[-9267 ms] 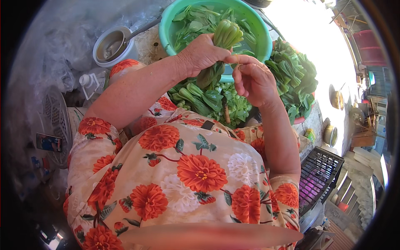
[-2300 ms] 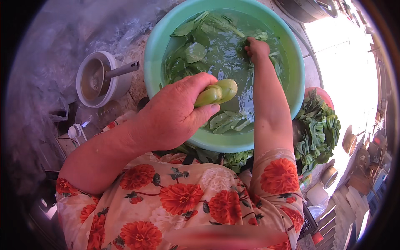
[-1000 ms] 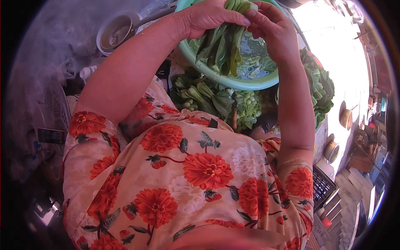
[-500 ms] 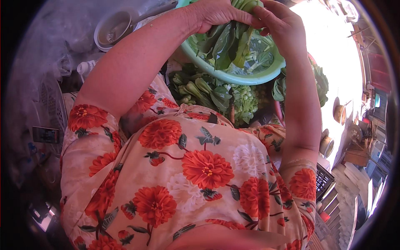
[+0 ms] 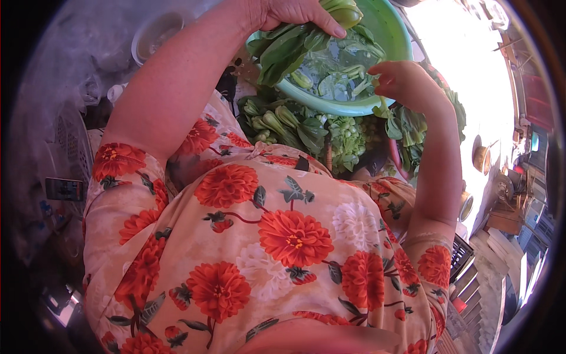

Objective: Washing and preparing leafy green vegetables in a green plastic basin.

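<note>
Above the far left part of a light green basin (image 5: 330,105), my left hand (image 5: 295,13) is closed around a bok choy (image 5: 345,13). Its pale base points right and its dark leaves hang down to the left over the rim. My right hand (image 5: 407,82) is over the basin's right rim, fingers loosely bent and apart, with nothing visible between them. Just below those fingers, a loose leaf with a pale stem (image 5: 386,112) shows against the rim; whether it touches them I cannot tell. Water and loose green leaves (image 5: 339,82) fill the basin.
More bok choy (image 5: 280,124) and light green leafy vegetables (image 5: 345,144) lie between the basin and my lap. Leafy greens (image 5: 413,127) are at the right. A pale bowl (image 5: 158,36) stands at the left, above a phone (image 5: 65,189). A dark crate (image 5: 461,256) is at the right.
My hands have moved apart. The left hand has carried the bok choy leftward, and the right hand has come off it and down to the right. More of the basin shows.
</note>
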{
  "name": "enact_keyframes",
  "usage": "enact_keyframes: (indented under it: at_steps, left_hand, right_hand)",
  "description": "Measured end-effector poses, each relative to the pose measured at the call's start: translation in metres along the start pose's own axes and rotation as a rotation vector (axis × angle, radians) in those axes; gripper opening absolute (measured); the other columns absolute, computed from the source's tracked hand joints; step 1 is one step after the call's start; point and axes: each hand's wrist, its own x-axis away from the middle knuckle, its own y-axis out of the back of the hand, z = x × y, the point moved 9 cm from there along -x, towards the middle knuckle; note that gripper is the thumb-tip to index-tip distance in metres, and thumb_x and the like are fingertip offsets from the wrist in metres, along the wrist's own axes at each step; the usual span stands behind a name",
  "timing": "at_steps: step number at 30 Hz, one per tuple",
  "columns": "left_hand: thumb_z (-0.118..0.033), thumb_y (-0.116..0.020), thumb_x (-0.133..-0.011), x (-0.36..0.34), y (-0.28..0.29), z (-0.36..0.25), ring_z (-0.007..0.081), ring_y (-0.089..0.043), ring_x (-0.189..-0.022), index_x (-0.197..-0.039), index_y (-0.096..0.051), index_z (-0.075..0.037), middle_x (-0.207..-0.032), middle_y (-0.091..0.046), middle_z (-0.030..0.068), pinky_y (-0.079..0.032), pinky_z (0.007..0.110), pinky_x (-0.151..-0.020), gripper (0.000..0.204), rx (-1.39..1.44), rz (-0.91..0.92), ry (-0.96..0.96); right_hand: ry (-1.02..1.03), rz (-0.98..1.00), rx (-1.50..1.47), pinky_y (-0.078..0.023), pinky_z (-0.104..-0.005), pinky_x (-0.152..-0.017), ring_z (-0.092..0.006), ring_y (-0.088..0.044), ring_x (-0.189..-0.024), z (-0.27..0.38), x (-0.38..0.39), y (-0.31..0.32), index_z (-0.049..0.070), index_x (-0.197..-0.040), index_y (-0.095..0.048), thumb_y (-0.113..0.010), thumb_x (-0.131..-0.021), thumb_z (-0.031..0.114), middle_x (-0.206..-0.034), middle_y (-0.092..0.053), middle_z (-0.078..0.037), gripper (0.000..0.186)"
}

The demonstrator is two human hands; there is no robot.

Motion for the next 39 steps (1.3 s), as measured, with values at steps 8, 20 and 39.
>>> enact_keyframes:
  at_steps: [8,20,39]
  left_hand:
    - [-0.007,-0.076,-0.078,-0.014,-0.025,0.010,0.0141,-0.061,-0.086,-0.112,-0.060,-0.004,-0.097,-0.064,0.0036,-0.051,0.030,-0.076,0.038,0.135,0.148,-0.061]
    - [-0.009,-0.079,-0.076,-0.019,-0.028,0.005,0.0151,-0.061,-0.091,-0.113,-0.061,-0.005,-0.101,-0.065,0.0048,-0.051,0.032,-0.079,0.041,0.173,0.080,-0.094]
    - [-0.003,-0.061,-0.074,-0.036,-0.031,0.017,0.0169,-0.059,-0.073,-0.097,-0.062,-0.002,-0.082,-0.062,0.0070,-0.048,0.031,-0.064,0.023,0.223,-0.090,-0.119]
  right_hand:
    - [0.226,-0.468,-0.688,-0.052,-0.0264,-0.066,-0.0135,-0.063,-0.074,0.044,-0.003,0.048,-0.004,-0.120,-0.057,-0.064,-0.091,0.015,-0.088,-0.067,-0.008,0.035]
    - [0.207,-0.430,-0.937,-0.051,-0.0276,-0.060,-0.0154,-0.061,-0.068,0.020,-0.013,0.043,-0.001,-0.100,-0.057,-0.062,-0.090,0.015,-0.083,-0.064,-0.008,0.020]
    - [-0.135,-0.621,-0.887,-0.047,-0.0288,-0.054,-0.0153,-0.057,-0.060,0.018,-0.002,0.048,-0.002,-0.101,-0.061,-0.059,-0.092,0.028,-0.078,-0.062,-0.008,0.032]
